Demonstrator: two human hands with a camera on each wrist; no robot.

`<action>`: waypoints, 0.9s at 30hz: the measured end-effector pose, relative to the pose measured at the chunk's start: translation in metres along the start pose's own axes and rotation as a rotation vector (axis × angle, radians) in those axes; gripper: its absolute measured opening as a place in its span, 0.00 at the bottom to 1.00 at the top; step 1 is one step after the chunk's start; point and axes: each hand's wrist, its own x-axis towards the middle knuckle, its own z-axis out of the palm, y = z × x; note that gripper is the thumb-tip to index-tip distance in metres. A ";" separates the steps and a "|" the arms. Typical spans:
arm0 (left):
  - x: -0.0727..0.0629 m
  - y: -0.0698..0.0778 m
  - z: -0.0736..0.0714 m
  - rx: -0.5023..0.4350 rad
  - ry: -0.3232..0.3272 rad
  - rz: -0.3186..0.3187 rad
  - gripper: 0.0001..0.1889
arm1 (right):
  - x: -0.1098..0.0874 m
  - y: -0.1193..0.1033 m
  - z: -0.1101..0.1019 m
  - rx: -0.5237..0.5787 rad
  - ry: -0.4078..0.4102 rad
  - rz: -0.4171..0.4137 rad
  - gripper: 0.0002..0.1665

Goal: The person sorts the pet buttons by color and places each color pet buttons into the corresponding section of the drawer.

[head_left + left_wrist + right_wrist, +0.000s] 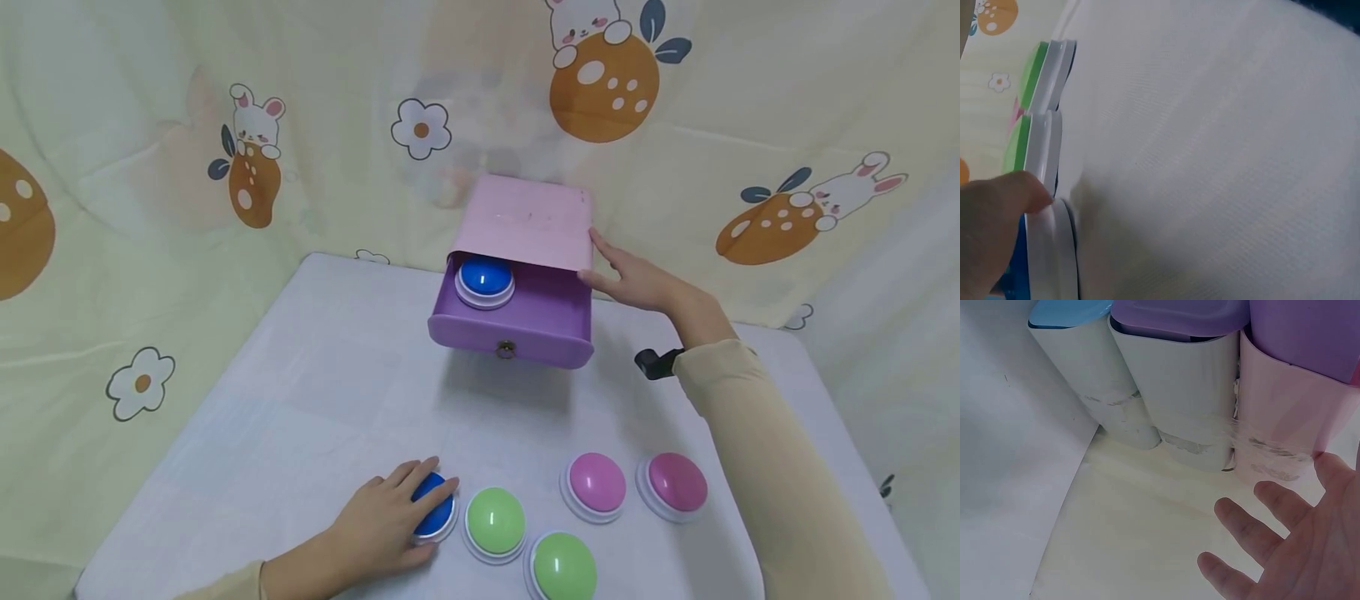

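My left hand (386, 521) holds a blue push button with a white base (435, 518) on the table, fingers across its dome. In the left wrist view the thumb (1007, 194) lies against the white base's rim. At the pink drawer unit (528, 221), my right hand (637, 275) touches the right side with its fingers spread. The unit's purple drawer (510, 333) is pulled out, and another blue button (486, 279) sits in its left part. The right wrist view shows my right hand (1297, 537) with straight fingers beside the pink casing (1291, 419).
Two green buttons (495, 521) stand just right of the left hand. Farther right are a pink button (597, 483) and a darker pink one (678, 483). Below the pink casing are a purple-fronted drawer (1179, 315) and a blue-fronted one (1069, 311). A patterned curtain (337, 167) hangs behind the table.
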 end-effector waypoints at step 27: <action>0.014 0.006 -0.019 -0.021 -0.111 0.032 0.31 | 0.001 0.005 0.001 0.035 -0.013 0.016 0.51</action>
